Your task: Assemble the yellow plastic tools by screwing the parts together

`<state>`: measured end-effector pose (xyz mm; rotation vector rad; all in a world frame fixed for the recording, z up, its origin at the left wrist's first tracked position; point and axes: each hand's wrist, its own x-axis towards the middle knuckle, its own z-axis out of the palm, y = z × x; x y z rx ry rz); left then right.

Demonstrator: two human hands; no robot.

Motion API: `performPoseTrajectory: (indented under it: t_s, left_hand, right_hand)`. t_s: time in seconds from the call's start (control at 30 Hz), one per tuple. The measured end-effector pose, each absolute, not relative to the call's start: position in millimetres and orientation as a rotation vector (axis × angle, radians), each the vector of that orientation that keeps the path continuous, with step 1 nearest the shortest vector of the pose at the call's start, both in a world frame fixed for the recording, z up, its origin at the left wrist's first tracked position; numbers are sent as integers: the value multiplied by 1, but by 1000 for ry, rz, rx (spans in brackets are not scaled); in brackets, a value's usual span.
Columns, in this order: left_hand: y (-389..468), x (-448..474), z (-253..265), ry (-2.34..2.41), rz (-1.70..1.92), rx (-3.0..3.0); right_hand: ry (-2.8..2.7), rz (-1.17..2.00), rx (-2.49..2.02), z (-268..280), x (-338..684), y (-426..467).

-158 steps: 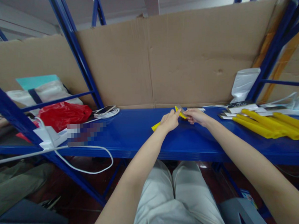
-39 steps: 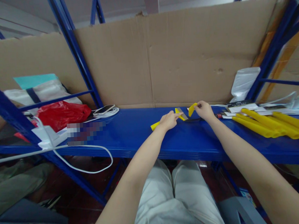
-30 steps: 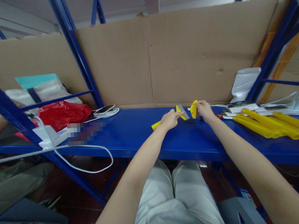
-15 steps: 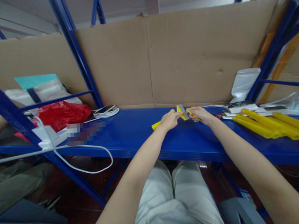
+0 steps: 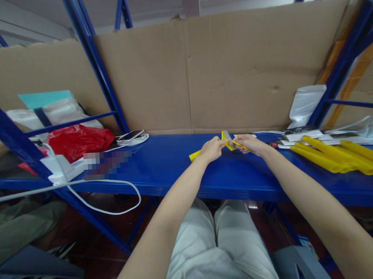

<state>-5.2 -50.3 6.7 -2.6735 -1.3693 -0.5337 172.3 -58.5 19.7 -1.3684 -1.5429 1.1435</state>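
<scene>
My left hand [image 5: 211, 150] is closed around the handle of a yellow scraper [image 5: 224, 135]. The handle's yellow end sticks out on the hand's left side, and the wide head with its grey metal blade points right. My right hand [image 5: 249, 143] pinches a thin yellow strip-like piece [image 5: 242, 145], whose exact kind I cannot make out. Its tip meets the blade side of the scraper head, and fingers partly hide the contact. Both hands are just above the blue shelf top [image 5: 169, 161].
Several yellow tubular pieces [image 5: 337, 154] lie at the right beside small boxes [image 5: 301, 133]. On the left are a phone [image 5: 132, 135] on a coiled white cable, a red plastic bag [image 5: 80, 141] and a white power adapter [image 5: 56, 165]. A cardboard wall [image 5: 233, 70] stands behind.
My right hand has shifted slightly left, bringing the yellow piece against the scraper head. Less of the blade shows. My left hand stays nearly still.
</scene>
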Motion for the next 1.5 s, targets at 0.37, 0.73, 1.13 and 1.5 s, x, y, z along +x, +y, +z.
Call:
performPoseTrajectory:
  t_s: [0.37, 0.73, 1.13, 1.5]
  left_hand:
    - [-50, -3, 6, -1396, -570, -2651]
    - [-55, 0, 8, -1436, -492, -2651]
    - [-60, 1, 9, -1449, -454, -2654]
    - [-57, -2, 9, -1376, -516, -2657]
  right_hand:
    - [-1545, 1098, -1367, 19, 171, -56]
    - [-1660, 1157, -1361, 13, 180, -51]
    - [-1649, 1206, -1369, 14, 182, -52]
    - [-1706, 1078, -1364, 12, 181, -49]
